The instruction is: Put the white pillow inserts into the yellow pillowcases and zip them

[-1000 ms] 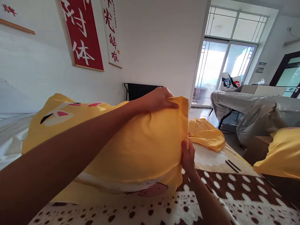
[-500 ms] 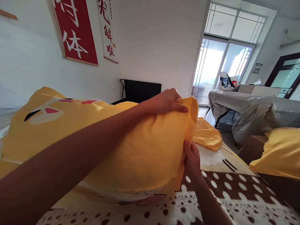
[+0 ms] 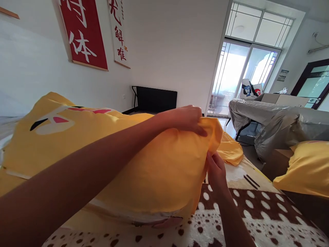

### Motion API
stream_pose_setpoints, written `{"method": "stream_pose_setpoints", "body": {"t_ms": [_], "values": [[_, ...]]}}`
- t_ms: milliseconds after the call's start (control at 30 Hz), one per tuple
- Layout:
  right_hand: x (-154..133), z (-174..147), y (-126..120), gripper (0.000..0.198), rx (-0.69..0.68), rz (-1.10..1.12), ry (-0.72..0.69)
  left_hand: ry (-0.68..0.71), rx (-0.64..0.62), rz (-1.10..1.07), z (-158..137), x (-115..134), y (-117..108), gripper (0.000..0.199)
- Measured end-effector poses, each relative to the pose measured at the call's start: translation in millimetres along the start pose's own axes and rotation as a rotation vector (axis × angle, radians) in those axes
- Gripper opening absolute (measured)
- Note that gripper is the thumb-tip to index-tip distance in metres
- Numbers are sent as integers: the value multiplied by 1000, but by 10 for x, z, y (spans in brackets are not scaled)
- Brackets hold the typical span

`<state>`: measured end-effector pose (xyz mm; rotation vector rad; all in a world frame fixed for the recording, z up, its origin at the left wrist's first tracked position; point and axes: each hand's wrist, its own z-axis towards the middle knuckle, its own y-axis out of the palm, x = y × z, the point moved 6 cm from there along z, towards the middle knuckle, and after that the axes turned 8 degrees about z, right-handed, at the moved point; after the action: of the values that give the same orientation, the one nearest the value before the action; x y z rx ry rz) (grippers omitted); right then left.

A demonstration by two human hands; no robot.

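A plump yellow pillow in a yellow pillowcase (image 3: 159, 171) lies before me, printed with white, pink and black shapes on its left part. My left hand (image 3: 189, 118) reaches across its top and grips the fabric near the far right corner, fingers closed over the edge. Lower on the same right-hand edge, my right hand (image 3: 217, 169) pinches the cloth between thumb and fingers. Between both hands the loose end of the case is bunched and folded. A whitish strip shows along the pillow's near underside.
Beneath lies a brown and cream spotted blanket (image 3: 249, 202). Crumpled yellow cloth (image 3: 230, 149) rests beyond my right hand. Another yellow pillow (image 3: 305, 168) sits at the right on a cardboard box. Further back stands a table under plastic sheeting (image 3: 272, 116), with a black panel (image 3: 156, 102) by the wall.
Both hands have shifted slightly right with the held edge of the pillowcase. My left hand is a little lower, and the corner fabric looks more folded over.
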<state>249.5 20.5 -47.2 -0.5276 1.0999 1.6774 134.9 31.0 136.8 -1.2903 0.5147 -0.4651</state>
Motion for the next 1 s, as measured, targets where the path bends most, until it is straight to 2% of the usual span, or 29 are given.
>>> {"method": "stream_pose_setpoints", "body": {"t_ms": [133, 233, 367, 500, 600, 767, 1000], "values": [[53, -105, 50, 34, 116, 58, 69, 7, 177, 194, 10, 294, 47, 19], [52, -138, 79, 34, 194, 148, 39, 17, 287, 199, -8, 439, 198, 23], [49, -44, 13, 32, 207, 129, -14, 45, 405, 325, -23, 410, 394, 23], [-11, 105, -178, 34, 216, -19, -76, 29, 394, 446, 30, 253, 503, 25], [-54, 161, -257, 35, 177, -59, -56, 19, 373, 464, 99, 178, 554, 24], [-64, 150, -176, 30, 56, 5, -20, 24, 397, 495, 197, 158, 642, 25], [129, 125, -81, 44, 164, 176, 145, 0, 391, 431, 287, 127, 685, 22]]}}
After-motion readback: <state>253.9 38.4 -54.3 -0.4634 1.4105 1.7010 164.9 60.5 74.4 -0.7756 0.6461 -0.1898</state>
